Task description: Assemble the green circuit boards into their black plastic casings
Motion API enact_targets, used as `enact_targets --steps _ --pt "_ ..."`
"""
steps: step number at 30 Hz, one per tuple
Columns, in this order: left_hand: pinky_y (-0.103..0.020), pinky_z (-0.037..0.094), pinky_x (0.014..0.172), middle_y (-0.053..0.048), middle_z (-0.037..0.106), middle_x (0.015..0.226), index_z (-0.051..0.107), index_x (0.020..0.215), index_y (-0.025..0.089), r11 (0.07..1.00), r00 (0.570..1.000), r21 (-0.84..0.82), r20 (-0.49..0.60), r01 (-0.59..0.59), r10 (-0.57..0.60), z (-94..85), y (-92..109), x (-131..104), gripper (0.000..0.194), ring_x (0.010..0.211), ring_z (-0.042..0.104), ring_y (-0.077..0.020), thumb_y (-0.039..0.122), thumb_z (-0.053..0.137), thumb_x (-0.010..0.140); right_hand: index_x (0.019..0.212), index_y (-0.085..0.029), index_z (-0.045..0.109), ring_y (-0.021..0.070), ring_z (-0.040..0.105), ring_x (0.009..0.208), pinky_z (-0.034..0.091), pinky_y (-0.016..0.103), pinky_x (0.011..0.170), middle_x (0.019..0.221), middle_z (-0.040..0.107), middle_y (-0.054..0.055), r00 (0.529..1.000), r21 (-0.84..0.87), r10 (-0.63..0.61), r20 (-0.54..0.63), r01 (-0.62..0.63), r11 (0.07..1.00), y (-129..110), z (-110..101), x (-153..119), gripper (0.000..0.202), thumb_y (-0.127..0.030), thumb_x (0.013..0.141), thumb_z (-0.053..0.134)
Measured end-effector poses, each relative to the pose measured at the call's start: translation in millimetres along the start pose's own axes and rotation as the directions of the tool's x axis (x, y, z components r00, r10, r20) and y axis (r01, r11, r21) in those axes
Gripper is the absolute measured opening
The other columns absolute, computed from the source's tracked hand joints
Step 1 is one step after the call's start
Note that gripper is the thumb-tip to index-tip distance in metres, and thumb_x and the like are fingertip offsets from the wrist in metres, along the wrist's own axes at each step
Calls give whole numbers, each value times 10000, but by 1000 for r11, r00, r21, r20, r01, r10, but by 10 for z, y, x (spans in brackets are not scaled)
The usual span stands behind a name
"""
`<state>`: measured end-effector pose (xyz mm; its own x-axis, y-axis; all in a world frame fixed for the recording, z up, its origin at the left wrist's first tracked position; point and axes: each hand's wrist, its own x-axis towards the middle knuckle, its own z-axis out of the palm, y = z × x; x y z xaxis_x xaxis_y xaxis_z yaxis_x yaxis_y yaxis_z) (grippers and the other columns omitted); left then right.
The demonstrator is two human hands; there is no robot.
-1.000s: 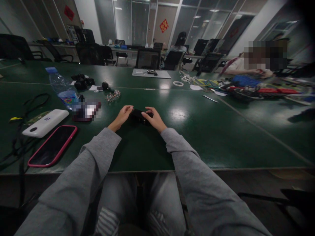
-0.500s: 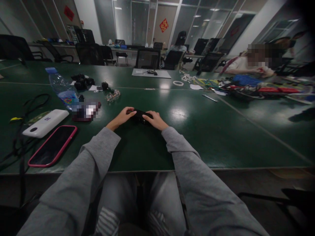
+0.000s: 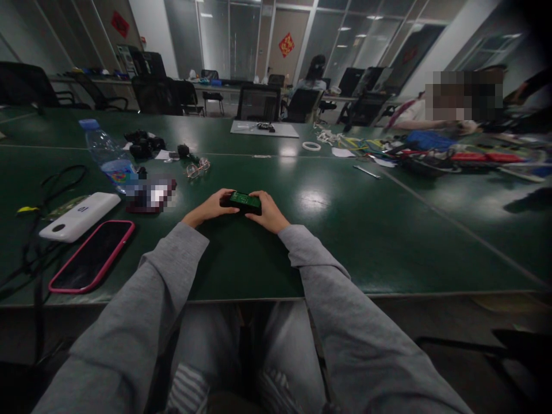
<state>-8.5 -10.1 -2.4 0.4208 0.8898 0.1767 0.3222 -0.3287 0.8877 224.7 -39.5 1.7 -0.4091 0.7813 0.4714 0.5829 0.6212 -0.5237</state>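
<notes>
A small black case with a green circuit board (image 3: 245, 200) on its upper face is held just over the table, a little beyond the front edge. My left hand (image 3: 214, 207) grips its left end, thumb on the near side. Around the right end closes my right hand (image 3: 268, 213), its thumb also toward me. The fingers on the far side are partly hidden by the case.
On the green table (image 3: 388, 230), to the left, lie a pink-rimmed phone (image 3: 95, 256), a white power bank (image 3: 81, 215), cables, a plastic bottle (image 3: 110, 158) and glasses (image 3: 198, 167). Cables and a wrench (image 3: 367, 172) lie right. A co-worker (image 3: 414, 115) sits beyond.
The case has turned in my hands: its green circuit board faces up now, where a dark surface showed before. My right hand has shifted slightly left, and both thumbs sit lower.
</notes>
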Motion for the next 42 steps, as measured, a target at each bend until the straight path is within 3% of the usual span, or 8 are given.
enact_targets --steps 3,6,10,19,27,36,42 --pt "-461 394 1068 -176 541 1346 498 1274 131 1000 1000 -11 -22 14 -14 11 0 13 675 1229 537 -272 422 744 716 1261 -184 448 256 528 1103 423 447 991 1144 546 116 997 126 59 -56 -51 991 82 28 31 623 -397 757 747" --pt "-443 405 1058 -164 568 1323 532 1250 125 999 996 -24 -67 49 -50 19 11 31 566 1208 553 -254 485 616 821 1210 -177 510 232 557 1053 448 431 961 1084 577 110 980 222 186 -65 -167 961 204 30 75 481 -490 858 610" --pt "-434 409 1052 -141 598 1292 559 1232 139 995 989 20 -107 102 -99 16 26 42 520 1184 567 -251 491 574 849 1117 -182 598 234 567 1000 453 457 940 1035 598 104 965 159 262 5 -260 953 320 19 96 419 -520 871 572" --pt "-449 418 1038 -152 596 1272 559 1190 129 998 993 -14 -99 68 -69 10 -10 67 498 1150 580 -240 448 625 812 1133 -219 604 240 531 1017 435 443 941 1037 601 79 964 102 262 49 -266 959 239 -28 61 361 -466 869 586" --pt "-466 429 1015 -141 600 1237 559 1154 139 998 997 -59 -72 37 -41 -42 103 1 500 1124 580 -237 392 709 751 1099 -213 595 249 505 1030 427 441 932 1059 595 84 968 99 246 56 -250 963 166 -72 59 344 -437 841 628" --pt "-438 453 987 -135 607 1195 536 1156 152 994 999 -91 10 55 -54 -127 195 -86 557 1088 594 -220 332 777 687 1160 -207 547 224 564 1046 452 417 925 1138 600 73 984 250 145 108 -168 954 122 -55 39 419 -431 820 648" --pt "-435 482 933 -137 595 1214 528 1137 163 999 1000 -45 4 -17 17 -119 192 -79 575 1077 594 -231 298 800 648 1148 -200 537 210 571 1011 466 402 930 1079 587 66 997 211 74 17 -76 975 21 -65 29 415 -300 777 695"
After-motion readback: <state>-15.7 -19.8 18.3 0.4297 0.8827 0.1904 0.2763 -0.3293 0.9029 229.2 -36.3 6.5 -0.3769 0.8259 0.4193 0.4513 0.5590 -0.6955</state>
